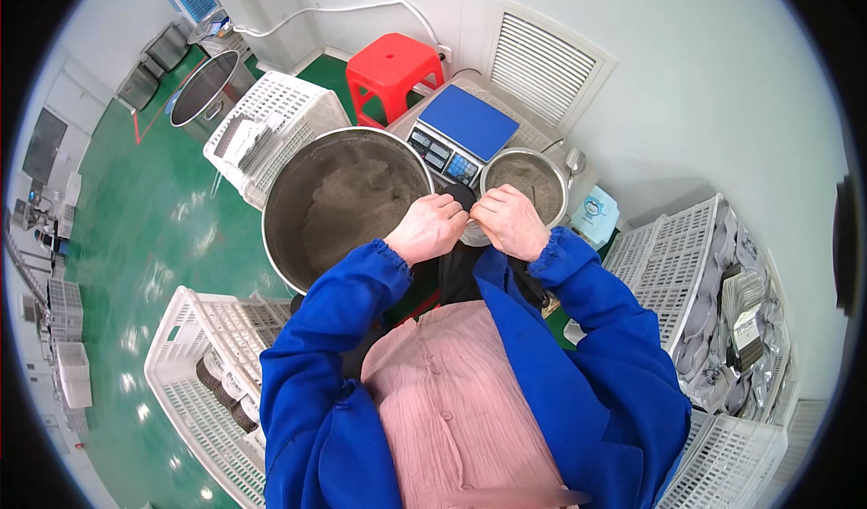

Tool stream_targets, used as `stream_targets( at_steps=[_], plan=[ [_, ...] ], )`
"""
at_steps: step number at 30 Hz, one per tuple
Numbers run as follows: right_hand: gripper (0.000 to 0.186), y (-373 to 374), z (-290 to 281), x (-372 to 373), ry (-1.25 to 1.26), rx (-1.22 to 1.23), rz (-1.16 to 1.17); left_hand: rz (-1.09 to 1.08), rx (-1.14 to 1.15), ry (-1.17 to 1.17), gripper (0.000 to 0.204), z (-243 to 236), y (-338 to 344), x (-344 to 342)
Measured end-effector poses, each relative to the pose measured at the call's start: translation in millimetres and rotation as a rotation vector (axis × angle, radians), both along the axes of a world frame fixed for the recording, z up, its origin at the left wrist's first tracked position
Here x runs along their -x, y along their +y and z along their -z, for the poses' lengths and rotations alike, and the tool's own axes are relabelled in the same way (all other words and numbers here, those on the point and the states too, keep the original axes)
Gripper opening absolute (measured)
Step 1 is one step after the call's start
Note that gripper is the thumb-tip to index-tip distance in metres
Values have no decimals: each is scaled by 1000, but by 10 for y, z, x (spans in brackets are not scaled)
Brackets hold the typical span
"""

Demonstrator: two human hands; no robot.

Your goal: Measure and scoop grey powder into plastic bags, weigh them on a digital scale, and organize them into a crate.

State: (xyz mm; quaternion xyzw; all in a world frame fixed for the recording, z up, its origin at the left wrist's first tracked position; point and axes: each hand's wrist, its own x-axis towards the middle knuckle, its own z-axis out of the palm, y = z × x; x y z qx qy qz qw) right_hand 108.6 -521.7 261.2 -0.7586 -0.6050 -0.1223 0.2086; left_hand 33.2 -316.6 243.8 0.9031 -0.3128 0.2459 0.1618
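My left hand (424,229) and my right hand (508,222) are raised close together in front of my lap, fingers pinched on the top of a small clear bag (474,235), which is mostly hidden behind them. To the left of my hands is a large steel pot (307,182) holding grey-brown powder. Just beyond my right hand is a smaller steel bowl (526,163) with similar powder. A digital scale with a blue top (470,119) sits beyond my hands on a low stand, with a metal scoop (573,160) to the right of the bowl.
A red stool (390,62) stands by the wall. White crates surround me: with stacked pouches (244,93) beyond the pot, at lower left (172,346), and with grey pouches at right (650,238). A white-and-blue pack (596,220) lies near the bowl. More steel pots (167,44) are far left.
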Motion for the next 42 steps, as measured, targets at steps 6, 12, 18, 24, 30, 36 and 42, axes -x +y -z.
stream_targets(
  at_steps=[6, 12, 18, 24, 30, 36, 42],
  plan=[
    [12, -57, 44, -81, -70, -118, -24, 26, 18, -16, 12, 20, 43, 17],
    [12, -510, 49, -361, -78, -71, 125, -26, 88, 25, 16, 101, 233, 113],
    [12, -303, -134, -130, -59, -31, 84, -124, 198, 29, 13, -97, -18, 72],
    [12, -85, -313, -81, -55, -15, -41, -144, -31, 42, 10, -142, 229, 223],
    [12, 302, -409, -21, -25, -64, -126, -322, -108, 34, 12, -205, 659, 788],
    [22, 895, -384, 219, 240, -185, -169, -645, -109, 93, 13, -803, 1038, 1765],
    [26, 1226, 31, 343, 263, 27, -296, -1395, 6, 55, 18, -1678, 1589, 3318]
  ],
)
